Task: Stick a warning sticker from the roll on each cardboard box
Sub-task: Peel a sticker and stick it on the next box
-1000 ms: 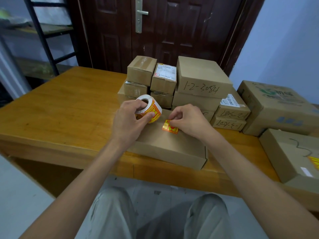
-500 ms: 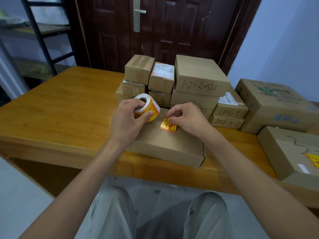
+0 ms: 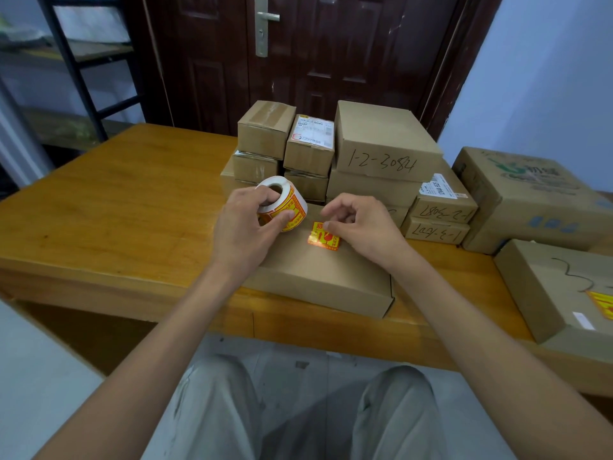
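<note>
Gripping the sticker roll point(image 3: 282, 207) in the left hand point(image 3: 245, 227), a worker's right hand point(image 3: 361, 227) thumb presses a warning sticker point(image 3: 323, 239) flat onto the cardboard box point(image 3: 318, 277), fingers curled

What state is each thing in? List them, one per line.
Sticker roll: held by the left hand.
Sticker: lying on the flat box, right hand touching its edge.
Box at right: already has a sticker.
Stacked boxes: closed.
Door: shut.

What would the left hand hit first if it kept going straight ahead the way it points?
Probably the stack of small boxes just beyond the sticker roll that the left hand grips; depth is hard to judge.
</note>
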A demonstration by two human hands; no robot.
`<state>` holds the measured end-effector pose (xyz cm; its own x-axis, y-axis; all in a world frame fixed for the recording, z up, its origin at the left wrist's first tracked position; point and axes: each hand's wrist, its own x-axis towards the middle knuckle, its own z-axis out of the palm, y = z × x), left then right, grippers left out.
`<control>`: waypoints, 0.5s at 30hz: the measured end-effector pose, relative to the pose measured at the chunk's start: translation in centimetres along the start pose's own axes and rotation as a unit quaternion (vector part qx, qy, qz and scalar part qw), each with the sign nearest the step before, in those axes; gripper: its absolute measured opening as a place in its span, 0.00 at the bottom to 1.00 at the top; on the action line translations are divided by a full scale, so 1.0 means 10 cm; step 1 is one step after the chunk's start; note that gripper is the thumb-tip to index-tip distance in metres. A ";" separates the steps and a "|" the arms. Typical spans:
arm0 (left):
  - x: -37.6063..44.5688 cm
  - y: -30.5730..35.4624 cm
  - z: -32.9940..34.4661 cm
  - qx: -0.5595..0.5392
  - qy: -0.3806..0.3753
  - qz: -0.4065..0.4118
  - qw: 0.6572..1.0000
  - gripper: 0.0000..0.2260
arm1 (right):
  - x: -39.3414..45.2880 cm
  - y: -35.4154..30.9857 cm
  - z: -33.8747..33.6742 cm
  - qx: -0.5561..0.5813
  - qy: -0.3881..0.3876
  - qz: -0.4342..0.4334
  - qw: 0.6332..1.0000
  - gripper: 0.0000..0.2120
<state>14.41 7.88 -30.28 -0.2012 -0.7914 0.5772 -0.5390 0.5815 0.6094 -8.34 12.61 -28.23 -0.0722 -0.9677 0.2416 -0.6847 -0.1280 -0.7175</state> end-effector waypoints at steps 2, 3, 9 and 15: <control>0.00 -0.01 0.01 0.000 -0.001 -0.001 1.000 0.12 | 0.01 0.02 0.02 -0.046 0.010 0.002 0.999 0.05; 0.00 -0.01 0.01 0.001 -0.001 0.000 1.000 0.12 | 0.01 0.03 0.03 -0.064 0.014 0.000 0.998 0.05; 0.00 -0.01 0.02 0.003 0.000 0.001 1.000 0.12 | -0.06 -0.02 0.01 -0.165 0.050 -0.001 0.985 0.05; 0.00 -0.03 0.04 0.003 0.001 0.003 1.000 0.12 | -0.39 -0.15 -0.08 -0.282 -0.136 -0.079 0.946 0.25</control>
<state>14.27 7.63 -30.63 -0.2024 -0.7873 0.5824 -0.5432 0.5851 0.6021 -7.64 16.71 -27.56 0.2010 -0.9759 0.0849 -0.9552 -0.2145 -0.2041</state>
